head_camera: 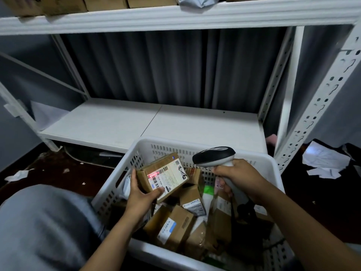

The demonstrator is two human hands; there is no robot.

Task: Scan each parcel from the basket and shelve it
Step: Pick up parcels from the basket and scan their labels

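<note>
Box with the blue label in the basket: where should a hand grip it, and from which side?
Likely from above, pinching across its two long edges: the box with the blue label lies label-face up and uncovered, but neighbouring parcels and the wall of the basket crowd its lower sides. Left hand holds another parcel, right hand the scanner.

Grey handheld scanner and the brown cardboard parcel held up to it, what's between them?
Nothing; head view shows open air between scanner and parcel, white basket wall behind.

Matt brown cardboard parcel (162, 175) with paper label; perforated white plastic basket (273, 169); painted metal shelf (152, 124).
</note>
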